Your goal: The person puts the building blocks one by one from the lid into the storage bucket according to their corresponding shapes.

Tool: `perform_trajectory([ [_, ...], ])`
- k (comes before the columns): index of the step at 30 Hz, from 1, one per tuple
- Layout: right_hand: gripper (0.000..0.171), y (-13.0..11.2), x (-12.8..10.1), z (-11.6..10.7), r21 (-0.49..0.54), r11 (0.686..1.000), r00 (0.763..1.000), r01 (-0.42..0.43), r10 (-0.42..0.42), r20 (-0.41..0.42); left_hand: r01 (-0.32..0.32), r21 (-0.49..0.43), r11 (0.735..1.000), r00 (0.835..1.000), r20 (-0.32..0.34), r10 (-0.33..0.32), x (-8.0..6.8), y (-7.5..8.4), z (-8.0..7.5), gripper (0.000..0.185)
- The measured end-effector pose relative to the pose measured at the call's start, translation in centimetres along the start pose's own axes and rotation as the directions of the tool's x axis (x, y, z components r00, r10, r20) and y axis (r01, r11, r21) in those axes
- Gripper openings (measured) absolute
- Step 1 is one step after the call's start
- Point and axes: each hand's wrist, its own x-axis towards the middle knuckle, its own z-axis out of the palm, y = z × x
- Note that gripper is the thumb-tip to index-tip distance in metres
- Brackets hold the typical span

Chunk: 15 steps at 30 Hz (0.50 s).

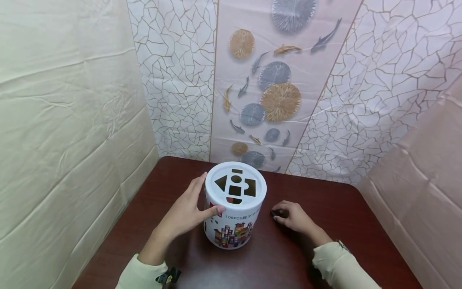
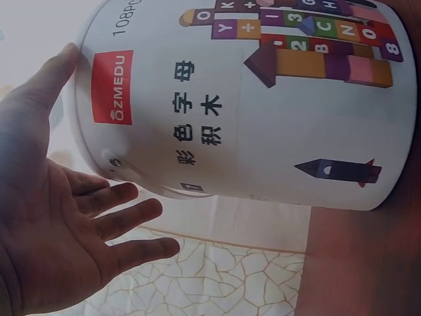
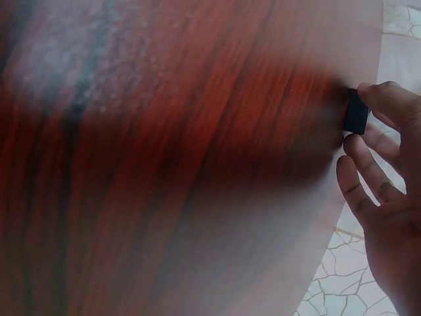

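A white cylindrical bucket of building blocks (image 1: 231, 228) stands upright on the table, its lid (image 1: 252, 173) cut with several shaped holes. My left hand (image 1: 184, 212) is at the bucket's left side, the thumb touching the lid's rim. In the left wrist view, several fingers of the left hand (image 2: 59, 224) stretch out loosely beside the bucket; the index finger is partly hidden. To the right of the bucket, my right hand (image 1: 294, 218) pinches a small black block (image 3: 356, 112) between thumb and fingers, just at the tabletop.
The dark red-brown wooden table (image 1: 151, 200) has rounded far corners. Behind it hangs a patterned cloth (image 1: 180, 80) with fish and round leaves. Pale cloth walls (image 1: 72, 120) stand at the left and right.
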Motion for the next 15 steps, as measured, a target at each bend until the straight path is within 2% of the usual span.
perform_trajectory([
  [6, 0.03, -1.1, 0.0, -1.9, -0.002, 0.999, 0.997, 0.033, -0.033, -0.074, -0.032, 0.027, 0.999, 0.999, -0.007, 0.032, 0.2, 0.3, -0.3, 0.122],
  [12, 0.039, -4.5, 0.9, -7.2, 0.004, 1.0, 0.991, 0.027, -0.027, -0.131, -0.019, 0.012, 1.0, 1.0, -0.004, 0.019, 0.2, 0.5, -0.4, 0.121],
  [15, 0.042, -6.4, 1.3, -9.6, -0.009, 0.999, 0.987, 0.048, -0.049, -0.151, -0.017, 0.009, 1.0, 1.0, -0.002, 0.017, 0.1, 0.6, -0.3, 0.121],
])
